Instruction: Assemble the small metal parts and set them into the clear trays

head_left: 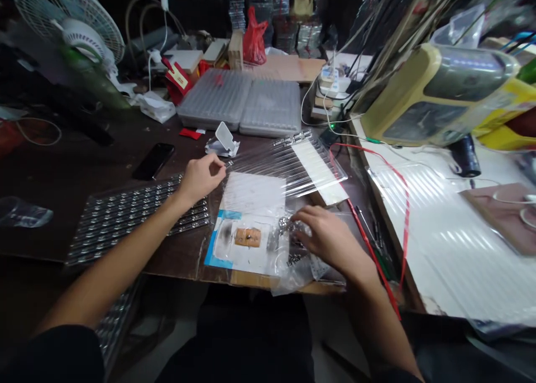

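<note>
My left hand [201,176] is closed in a pinch on a small shiny metal part [229,163], at the left edge of a clear ridged plastic tray [268,159]. A few similar metal parts [293,138] lie along that tray's far edge. Over a heap of small loose metal parts [295,258] on a clear plastic bag [288,282], my right hand [329,235] hovers or touches with bent fingers apart. Between the hands, a small orange-brown block [248,237] sits on a white sheet [255,196] with blue tape. Beneath my left forearm lies a tray filled with metal parts [121,215].
A black phone [154,161] lies at left, near a small white open case [225,138]. Closed clear plastic boxes [270,106] stand behind. A fan [79,25] is at far left. Red strap [406,204] loops by tools [372,232] at right.
</note>
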Demonstrator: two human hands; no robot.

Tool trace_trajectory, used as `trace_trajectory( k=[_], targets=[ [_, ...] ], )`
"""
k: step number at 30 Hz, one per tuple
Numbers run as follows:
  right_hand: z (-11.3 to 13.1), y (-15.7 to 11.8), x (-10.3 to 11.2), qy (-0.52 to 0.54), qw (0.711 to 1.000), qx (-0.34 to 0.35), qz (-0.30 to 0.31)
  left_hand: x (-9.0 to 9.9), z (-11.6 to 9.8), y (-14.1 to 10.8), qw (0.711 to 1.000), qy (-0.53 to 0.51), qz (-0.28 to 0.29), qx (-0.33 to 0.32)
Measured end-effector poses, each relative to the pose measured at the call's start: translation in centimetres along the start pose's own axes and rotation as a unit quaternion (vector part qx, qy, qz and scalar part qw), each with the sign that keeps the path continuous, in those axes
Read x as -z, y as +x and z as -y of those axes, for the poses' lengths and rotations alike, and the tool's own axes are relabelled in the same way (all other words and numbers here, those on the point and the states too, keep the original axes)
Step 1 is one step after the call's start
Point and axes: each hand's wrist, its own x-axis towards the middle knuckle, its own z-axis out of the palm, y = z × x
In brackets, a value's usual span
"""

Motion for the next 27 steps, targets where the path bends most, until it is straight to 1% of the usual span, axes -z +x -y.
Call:
trace_trajectory(
  k=[2,4,5,8,10,12,14,16,19,22,25,27],
  targets=[
    [-0.9,-1.4,1.4,-0.021,1.0,-0.021,-0.01,0.7,-2.3,-2.8,0.995,-0.095,0.001,-0.006],
    [-2.0,-3.7,2.4,-0.002,0.998,-0.057,-0.022,1.1,-4.2,-6.2,0.985,-0.172,0.014,-0.005],
    [-2.5,-5.0,2.7,0.013,0.998,-0.065,-0.016,1.2,-4.9,-7.9,0.979,-0.201,0.024,0.0],
    [-2.6,-8.0,2.2,0.036,0.997,-0.074,0.014,0.5,-5.7,-12.0,0.966,-0.248,0.072,0.015],
    [-1.8,-8.6,1.3,0.045,0.995,-0.086,0.035,-0.5,-5.7,-13.4,0.96,-0.265,0.092,0.021],
    [-0.7,-8.1,0.3,0.067,0.992,-0.099,0.03,-1.5,-5.6,-13.8,0.955,-0.28,0.092,0.029],
    [0.1,-7.0,-0.2,0.082,0.989,-0.119,-0.017,-2.1,-5.4,-13.8,0.953,-0.289,0.086,0.037],
    [0.5,-6.1,-0.1,0.087,0.985,-0.131,-0.073,-2.4,-5.3,-13.8,0.952,-0.293,0.082,0.039],
    [0.5,-5.3,0.5,0.097,0.982,-0.114,-0.115,-2.4,-5.2,-13.9,0.95,-0.3,0.078,0.034],
    [0.6,-5.0,0.5,0.096,0.986,-0.088,-0.1,-2.4,-5.1,-14.1,0.949,-0.306,0.071,0.024],
    [0.4,-5.4,0.0,0.101,0.991,-0.069,-0.063,-2.5,-5.2,-14.0,0.948,-0.31,0.067,0.026],
    [0.0,-6.0,-0.1,0.1,0.992,-0.07,-0.037,-2.5,-5.2,-14.0,0.948,-0.309,0.069,0.027]
  ],
)
